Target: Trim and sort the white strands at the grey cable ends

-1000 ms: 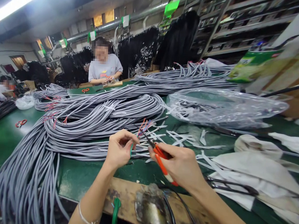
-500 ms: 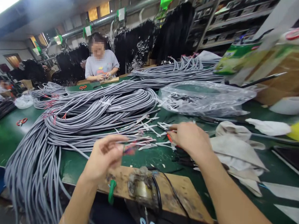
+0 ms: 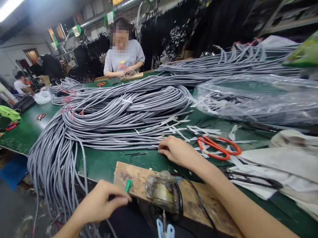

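Your right hand (image 3: 177, 151) rests fingers-down, loosely spread, on the ends of the grey cables (image 3: 116, 118), gripping nothing. These lie in long looped bundles across the green table (image 3: 103, 163). Your left hand (image 3: 98, 203) hangs below the table edge, fingers pinched together near a green clip (image 3: 128, 185). Orange scissors (image 3: 217, 147) lie beside.

free: green table (image 3: 103, 162) strip | blocked: grey cables (image 3: 116, 120), scissors (image 3: 217, 147)

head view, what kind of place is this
Probably a cable assembly workshop: heaps of long grey cable bundles cover a green workbench, orange-handled scissors lie there, and another person works opposite.
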Demonstrator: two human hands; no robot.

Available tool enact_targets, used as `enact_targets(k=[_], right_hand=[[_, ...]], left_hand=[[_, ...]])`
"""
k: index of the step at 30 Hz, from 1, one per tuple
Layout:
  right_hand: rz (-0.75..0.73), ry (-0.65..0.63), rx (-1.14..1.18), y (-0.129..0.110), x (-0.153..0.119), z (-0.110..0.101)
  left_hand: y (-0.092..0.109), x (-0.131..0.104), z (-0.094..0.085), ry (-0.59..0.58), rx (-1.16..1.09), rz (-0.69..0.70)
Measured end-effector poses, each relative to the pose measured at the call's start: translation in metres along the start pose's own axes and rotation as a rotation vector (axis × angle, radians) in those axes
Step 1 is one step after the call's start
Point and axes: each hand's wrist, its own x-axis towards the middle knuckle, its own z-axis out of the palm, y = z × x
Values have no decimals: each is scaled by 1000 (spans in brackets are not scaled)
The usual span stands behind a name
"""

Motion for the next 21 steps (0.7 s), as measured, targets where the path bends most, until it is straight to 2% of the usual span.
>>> enact_targets(k=[3,4,6,9,12,16,18,21], right_hand=[[39,-33,-54,-1,-2,-8],[65,-45,-72,0,-3,-11],[124,-78,-106,4,-4,-17],[201,-142,-158,15,-9,-28],[248,-192,-202,24,-16,-37],[268,-232,-222,17,-20,-40],[291,-241,-241,8,-21,-37],[302,-249,-246,-2,-20,-33]], left_hand=[[22,55,-14,187,148,125],[28,76,-14,199,255,135],[36,115,-10,137,563,89],[46,153,4,94,677,61],[51,164,10,69,715,63],[49,160,2,101,711,47],[47,159,-2,157,669,47],[44,158,-3,345,523,130]])
